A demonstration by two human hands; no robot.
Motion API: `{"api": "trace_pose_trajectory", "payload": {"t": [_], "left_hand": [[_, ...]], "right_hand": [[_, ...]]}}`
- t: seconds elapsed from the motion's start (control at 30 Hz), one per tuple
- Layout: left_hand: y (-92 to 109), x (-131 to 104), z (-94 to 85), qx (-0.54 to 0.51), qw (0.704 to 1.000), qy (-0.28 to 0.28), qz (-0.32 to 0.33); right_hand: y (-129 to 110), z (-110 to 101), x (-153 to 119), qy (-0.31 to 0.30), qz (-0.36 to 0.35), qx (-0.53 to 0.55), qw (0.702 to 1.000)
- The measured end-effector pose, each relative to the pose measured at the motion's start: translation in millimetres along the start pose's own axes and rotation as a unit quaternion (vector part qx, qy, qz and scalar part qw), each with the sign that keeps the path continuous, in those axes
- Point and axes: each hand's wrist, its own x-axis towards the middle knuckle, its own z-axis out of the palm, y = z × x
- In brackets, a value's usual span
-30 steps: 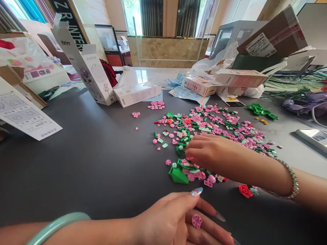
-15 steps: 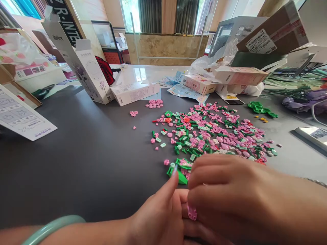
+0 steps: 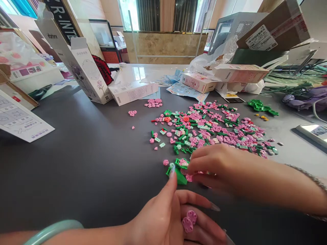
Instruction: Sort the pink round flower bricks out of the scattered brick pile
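My left hand [image 3: 168, 217] lies palm up at the bottom centre, its fingers loosely curled under a pink flower-shaped piece [image 3: 189, 221] that rests on them. Its thumb points up beside a bright green piece [image 3: 181, 177]. My right hand [image 3: 217, 166] is beyond it, palm down at the near edge of the loose pieces, with its fingers together near a small green-and-pink cluster [image 3: 182, 163]. Its fingertips are partly hidden, and whatever they may hold cannot be made out. Pink, green and red pieces [image 3: 204, 127] are spread over the dark table [image 3: 89, 170].
A white box [image 3: 135, 92] and a tall open carton [image 3: 94, 78] stand at the back left. At the back right are a pink box [image 3: 198, 82] and a brown carton [image 3: 278, 30]. A phone [image 3: 313, 134] lies at the right, a printed card [image 3: 22, 117] at the left.
My right hand has moved away from my left palm, forward to the pieces. The pink flower-shaped piece now shows fully on my left fingers, which have opened out somewhat.
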Motion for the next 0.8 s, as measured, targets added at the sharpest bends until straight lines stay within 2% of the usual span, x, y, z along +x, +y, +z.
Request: {"api": "trace_pose_trajectory", "payload": {"t": [0.07, 0.2, 0.33, 0.5, 0.8], "left_hand": [[-3.1, 3.2, -2.7, -0.008, 1.0, 0.003, 0.023], [-4.3, 6.5, -7.9, -0.02, 1.0, -0.001, 0.019], [-1.2, 3.5, -5.5, -0.036, 0.999, -0.01, 0.011], [0.1, 2.1, -2.2, -0.026, 1.0, 0.013, 0.005], [1.8, 4.4, -1.7, -0.014, 1.0, 0.022, -0.005]], "right_hand": [[2.2, 6.9, 1.9, -0.024, -0.005, 0.021, 0.999], [3.2, 15.3, 2.7, -0.02, 0.014, -0.014, 1.0], [3.6, 13.7, 3.6, -0.025, 0.033, -0.019, 0.999], [3.3, 11.1, 6.1, -0.033, 0.031, -0.013, 0.999], [8.7, 13.9, 4.5, -0.042, 0.036, -0.025, 0.998]]}}
